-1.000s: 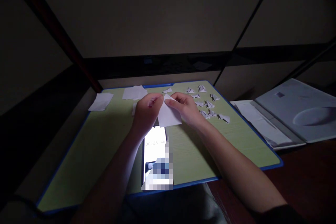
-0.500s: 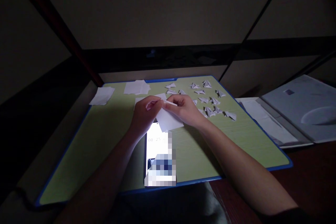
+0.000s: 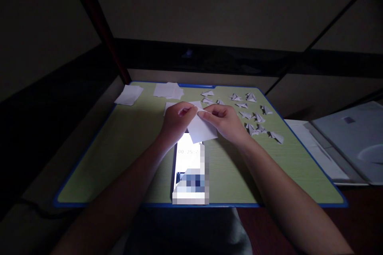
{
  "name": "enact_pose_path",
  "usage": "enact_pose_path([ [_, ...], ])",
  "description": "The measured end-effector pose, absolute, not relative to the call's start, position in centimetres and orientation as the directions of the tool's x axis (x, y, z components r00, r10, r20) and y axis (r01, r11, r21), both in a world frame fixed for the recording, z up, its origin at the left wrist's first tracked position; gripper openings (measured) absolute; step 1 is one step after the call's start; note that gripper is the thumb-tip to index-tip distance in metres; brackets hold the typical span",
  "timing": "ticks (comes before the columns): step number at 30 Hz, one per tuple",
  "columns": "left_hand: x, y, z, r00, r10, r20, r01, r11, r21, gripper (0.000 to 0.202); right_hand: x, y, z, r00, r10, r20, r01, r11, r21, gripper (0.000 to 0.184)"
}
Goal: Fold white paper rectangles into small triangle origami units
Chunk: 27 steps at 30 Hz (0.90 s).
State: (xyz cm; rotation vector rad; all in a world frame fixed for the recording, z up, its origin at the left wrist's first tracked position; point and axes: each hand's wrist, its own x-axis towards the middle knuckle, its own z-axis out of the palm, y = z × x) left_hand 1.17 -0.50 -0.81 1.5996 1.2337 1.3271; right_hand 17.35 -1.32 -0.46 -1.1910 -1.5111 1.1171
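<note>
My left hand (image 3: 177, 121) and my right hand (image 3: 225, 122) both pinch the top edge of a small white paper sheet (image 3: 203, 130), held just above a green mat (image 3: 125, 155) with a blue rim. The sheet hangs down toward a lit phone (image 3: 188, 163) lying on the mat. Several small folded paper pieces (image 3: 254, 117) lie in rows to the right of my right hand. Flat white paper sheets (image 3: 167, 90) lie at the mat's far edge, and another sheet (image 3: 129, 95) lies at its far left corner.
An open grey booklet or folder (image 3: 350, 143) lies to the right of the mat on a dark reddish table (image 3: 353, 227). A dark red post (image 3: 98, 24) rises behind the mat at the left. The room is dim.
The view has swung to the right, so the mat and the hands sit more centred. Both hands have kept their pinch on the paper sheet and have worked along its top edge.
</note>
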Motion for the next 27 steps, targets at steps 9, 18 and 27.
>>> enact_pose_path([
  [9,1.25,-0.45,-0.94,0.022,0.947,0.320,0.265,-0.314,0.911,0.012,17.37,-1.26,-0.54,-0.124,0.988,0.094,0.154,0.112,-0.982,0.038],
  [18,1.05,-0.32,-1.06,-0.002,0.946,0.324,0.266,-0.312,0.912,0.014,17.30,-1.25,-0.16,-0.108,0.991,0.074,0.137,0.089,-0.987,0.039],
  [27,1.01,-0.21,-0.97,0.011,0.944,0.331,0.261,-0.322,0.910,0.014,17.46,-1.07,-0.29,-0.129,0.988,0.082,0.138,0.100,-0.985,0.043],
])
